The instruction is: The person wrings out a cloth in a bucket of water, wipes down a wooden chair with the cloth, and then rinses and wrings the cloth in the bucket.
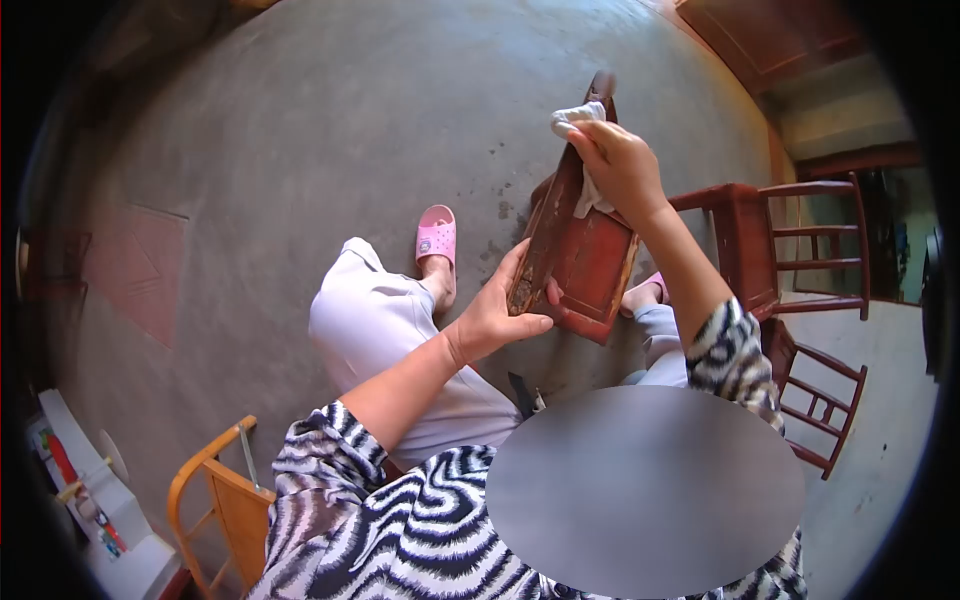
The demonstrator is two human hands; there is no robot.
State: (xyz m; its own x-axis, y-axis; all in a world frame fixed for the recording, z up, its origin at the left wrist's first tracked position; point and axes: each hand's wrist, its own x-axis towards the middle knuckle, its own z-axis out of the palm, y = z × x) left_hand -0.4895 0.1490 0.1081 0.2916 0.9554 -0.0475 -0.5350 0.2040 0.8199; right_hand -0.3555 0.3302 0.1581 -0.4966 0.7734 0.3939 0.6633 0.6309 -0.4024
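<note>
A dark red wooden piece of furniture (598, 262) with a worn, chipped edge is tilted in front of my knees. Around its near end wraps my left hand (492, 312), thumb on the near side and fingers along the left edge. Higher up, my right hand (622, 168) pinches a white cloth (590, 196) against the long wooden edge. Part of the cloth sticks out left of my fingers, and another part hangs down over the wood's inner side.
Two dark red chairs (745, 250) stand at the right. A yellow wooden chair (237, 510) is at the lower left, near a white surface (143, 565) with small coloured items. My feet in pink slippers (436, 236) rest on the grey floor (330, 130).
</note>
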